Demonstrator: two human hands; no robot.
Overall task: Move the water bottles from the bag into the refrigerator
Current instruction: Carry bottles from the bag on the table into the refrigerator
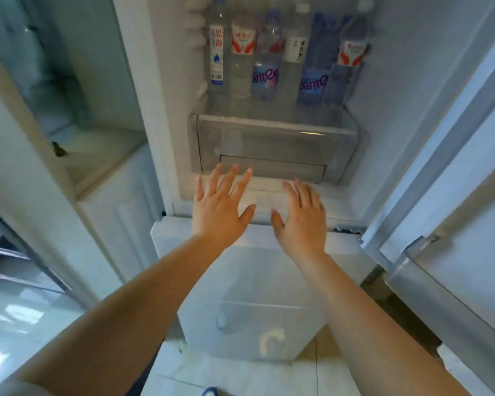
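Observation:
The refrigerator (389, 115) stands open in front of me. Several water bottles (265, 55) stand upright in a row on its glass shelf, some with red and white labels, some with blue ones. My left hand (219, 207) and my right hand (302, 218) are stretched out side by side below the shelf, palms down, fingers spread, holding nothing. They hover in front of the clear crisper drawer (275, 144), near the fridge's bottom ledge. No bag is in view.
The open fridge door (452, 178) juts out on the right. The white lower freezer door (249, 304) is below my arms. A white cabinet (109, 212) flanks the fridge on the left. Tiled floor lies underneath.

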